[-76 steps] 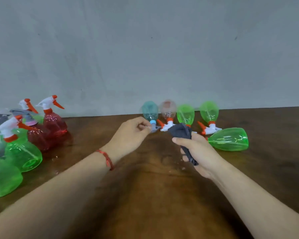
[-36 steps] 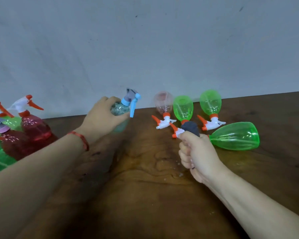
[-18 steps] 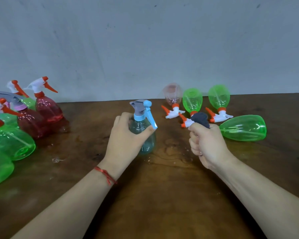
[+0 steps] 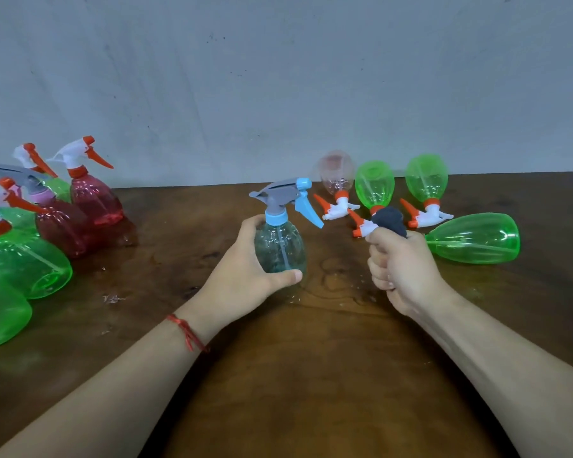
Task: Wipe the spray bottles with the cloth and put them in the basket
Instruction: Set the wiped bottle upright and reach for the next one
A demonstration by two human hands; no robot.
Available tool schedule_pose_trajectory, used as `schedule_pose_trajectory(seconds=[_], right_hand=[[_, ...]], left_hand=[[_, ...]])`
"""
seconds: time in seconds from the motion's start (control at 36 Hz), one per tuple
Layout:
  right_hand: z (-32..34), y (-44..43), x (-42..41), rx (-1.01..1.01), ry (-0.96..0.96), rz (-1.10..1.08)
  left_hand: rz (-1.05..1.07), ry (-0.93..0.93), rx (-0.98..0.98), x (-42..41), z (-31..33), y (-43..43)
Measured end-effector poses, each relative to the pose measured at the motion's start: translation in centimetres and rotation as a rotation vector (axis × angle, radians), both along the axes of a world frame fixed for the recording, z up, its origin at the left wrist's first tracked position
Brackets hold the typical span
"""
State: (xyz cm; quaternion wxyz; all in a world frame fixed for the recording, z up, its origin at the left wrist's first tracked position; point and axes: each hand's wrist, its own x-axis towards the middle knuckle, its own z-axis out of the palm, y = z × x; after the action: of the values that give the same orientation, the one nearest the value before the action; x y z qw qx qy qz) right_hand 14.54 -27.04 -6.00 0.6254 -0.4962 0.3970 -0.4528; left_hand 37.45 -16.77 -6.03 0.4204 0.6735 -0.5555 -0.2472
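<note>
Near the table's (image 4: 311, 375) middle, her left hand (image 4: 245, 279) wraps an upright teal spray bottle (image 4: 280, 246); at three o'clock of it, the right hand (image 4: 401, 269) fists a dark cloth (image 4: 390, 219).

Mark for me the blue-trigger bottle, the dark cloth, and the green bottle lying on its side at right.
blue-trigger bottle (image 4: 280, 247): head view, on its clear body.
dark cloth (image 4: 389, 219): head view, on its exposed top bunch.
green bottle lying on its side (image 4: 473, 239): head view, middle of its body.
</note>
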Motion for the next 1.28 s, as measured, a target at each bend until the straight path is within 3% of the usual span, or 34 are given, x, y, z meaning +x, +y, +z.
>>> schedule_pose_trajectory(seconds=[0.11, 0.25, 0.42, 0.53, 0.64, 0.89, 1.19, 1.28], right_hand=[[0.3, -0.2, -0.6, 0.003, 0.066, 0.058], [2.2, 0.1, -0.2, 0.074, -0.075, 0.022], [4.2, -0.4, -0.3, -0.265, 0.074, -0.092], [4.9, -1.0, 0.2, -0.347, 0.208, -0.023], [3.7, -1.0, 1.5, -0.352, 0.152, -0.088], [1.9, -0.3, 1.1, -0.254, 0.050, -0.079], [3.0, 1.7, 0.4, -0.344, -0.015, 0.094], [2.8, 1.9, 0.2, -0.401, 0.019, 0.054]], left_hand=[[0.054, 0.142, -0.079, -0.4, 0.7, -0.9], [0.076, 0.269, -0.173, -1.3, 1.6, -1.8], [0.035, 0.352, -0.277, -2.1, 1.4, -0.8], [-0.009, 0.415, -0.262, -2.9, 1.6, -0.3], [-0.046, 0.438, -0.229, -3.6, 1.5, 0.1], [-0.209, 0.331, -0.161, -3.6, 0.5, 0.2], [-0.266, 0.135, -0.238, -3.6, 1.1, 0.7], [-0.277, 0.117, -0.232, -3.7, 1.1, 0.9]])
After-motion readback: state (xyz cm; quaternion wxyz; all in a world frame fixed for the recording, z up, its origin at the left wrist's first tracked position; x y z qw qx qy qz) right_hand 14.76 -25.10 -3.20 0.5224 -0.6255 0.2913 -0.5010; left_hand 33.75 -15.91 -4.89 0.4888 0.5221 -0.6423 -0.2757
